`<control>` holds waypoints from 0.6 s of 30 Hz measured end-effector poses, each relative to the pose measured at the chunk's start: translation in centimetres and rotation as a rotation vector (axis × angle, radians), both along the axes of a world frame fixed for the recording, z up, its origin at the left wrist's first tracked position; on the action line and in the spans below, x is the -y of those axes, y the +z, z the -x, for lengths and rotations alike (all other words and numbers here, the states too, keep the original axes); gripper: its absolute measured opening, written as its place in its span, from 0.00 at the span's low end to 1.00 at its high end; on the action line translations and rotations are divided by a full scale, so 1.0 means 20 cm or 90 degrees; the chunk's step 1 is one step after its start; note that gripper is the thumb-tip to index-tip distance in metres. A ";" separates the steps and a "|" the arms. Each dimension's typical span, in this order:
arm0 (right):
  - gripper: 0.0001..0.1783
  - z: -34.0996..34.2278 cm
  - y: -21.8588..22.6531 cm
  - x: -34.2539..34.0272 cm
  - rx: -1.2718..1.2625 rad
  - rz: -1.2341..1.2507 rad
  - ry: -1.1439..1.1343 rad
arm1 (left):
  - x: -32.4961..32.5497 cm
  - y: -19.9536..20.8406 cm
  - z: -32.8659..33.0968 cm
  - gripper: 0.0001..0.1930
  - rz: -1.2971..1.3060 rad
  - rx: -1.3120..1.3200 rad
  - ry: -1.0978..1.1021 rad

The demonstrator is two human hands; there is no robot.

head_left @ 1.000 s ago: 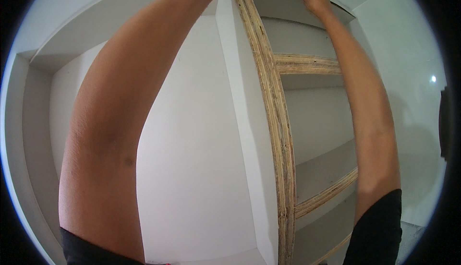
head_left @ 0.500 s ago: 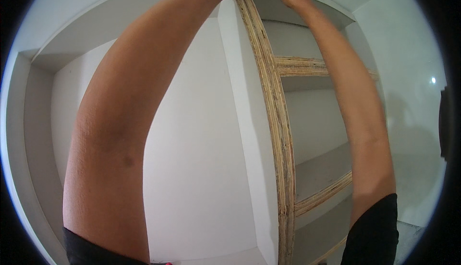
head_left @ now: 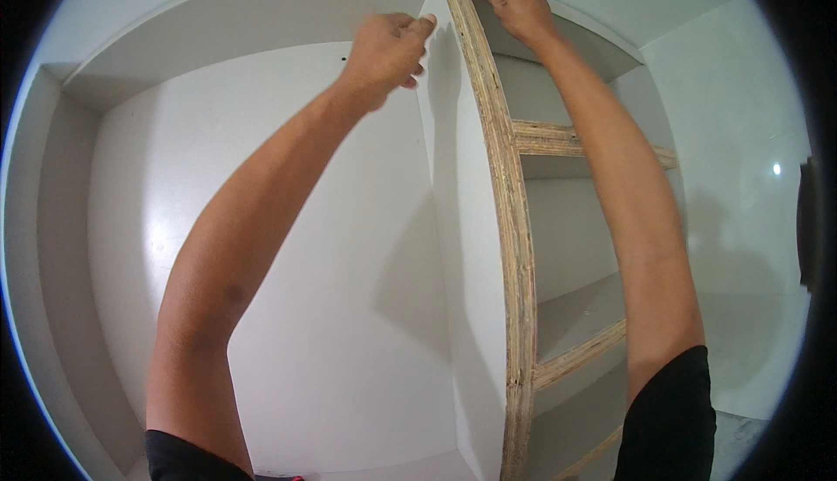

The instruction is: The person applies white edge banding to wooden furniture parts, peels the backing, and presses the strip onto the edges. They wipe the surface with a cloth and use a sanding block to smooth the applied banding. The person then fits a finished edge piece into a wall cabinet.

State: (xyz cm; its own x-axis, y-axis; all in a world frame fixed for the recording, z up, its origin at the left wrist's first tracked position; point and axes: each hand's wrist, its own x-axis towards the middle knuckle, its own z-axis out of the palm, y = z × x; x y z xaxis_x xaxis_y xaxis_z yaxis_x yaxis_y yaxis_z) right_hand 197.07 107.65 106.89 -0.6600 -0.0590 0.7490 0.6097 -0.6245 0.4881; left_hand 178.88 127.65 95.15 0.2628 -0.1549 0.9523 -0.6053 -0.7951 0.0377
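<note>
A white built-in cabinet has a tall upright panel (head_left: 506,220) with a raw plywood front edge. My left hand (head_left: 388,56) is raised beside the upper part of this upright, in front of the wide left compartment. Its fingers are curled, with thumb and forefinger close together; whether they hold anything small cannot be made out. My right hand (head_left: 516,6) reaches to the cabinet's top front edge (head_left: 602,32), just right of the upright's top end. Its fingers are stretched out and lie at that edge, with the thumb a little below them.
Right of the upright, shelves (head_left: 580,355) with bare plywood edges divide a narrower section. The left compartment has a smooth white back panel (head_left: 340,263). A glossy pale wall (head_left: 741,246) stands at the right, with a dark object (head_left: 806,224) at the picture's rim.
My left hand has come down from the upright's top to a place left of it. My right hand has shifted slightly left and stays at the top edge. The view has tilted up slightly.
</note>
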 end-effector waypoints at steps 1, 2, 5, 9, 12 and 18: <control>0.19 0.00 0.00 0.00 -0.010 0.002 -0.007 | 0.03 -0.05 -0.02 0.33 0.012 0.019 -0.019; 0.18 0.01 0.01 0.00 0.031 0.022 0.003 | 0.06 -0.09 -0.05 0.34 0.024 0.038 -0.038; 0.16 0.06 0.00 -0.01 0.102 0.053 0.018 | 0.11 -0.14 -0.10 0.33 0.036 0.063 -0.060; 0.16 0.10 -0.05 -0.04 0.087 0.028 0.010 | 0.10 -0.12 -0.11 0.35 0.036 0.030 -0.038; 0.17 0.11 -0.07 -0.05 0.103 0.005 0.008 | 0.08 -0.11 -0.10 0.35 0.013 0.013 -0.031; 0.18 0.08 -0.06 0.00 0.103 0.042 -0.031 | 0.11 -0.10 -0.12 0.32 0.005 0.041 -0.012</control>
State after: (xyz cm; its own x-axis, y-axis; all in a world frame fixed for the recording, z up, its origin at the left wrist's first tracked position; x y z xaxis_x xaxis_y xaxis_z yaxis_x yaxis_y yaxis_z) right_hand 195.46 107.64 105.71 -0.7732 0.0214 0.6338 0.4895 -0.6152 0.6180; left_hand 181.24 125.51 93.20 0.1984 -0.1515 0.9683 -0.6220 -0.7830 0.0049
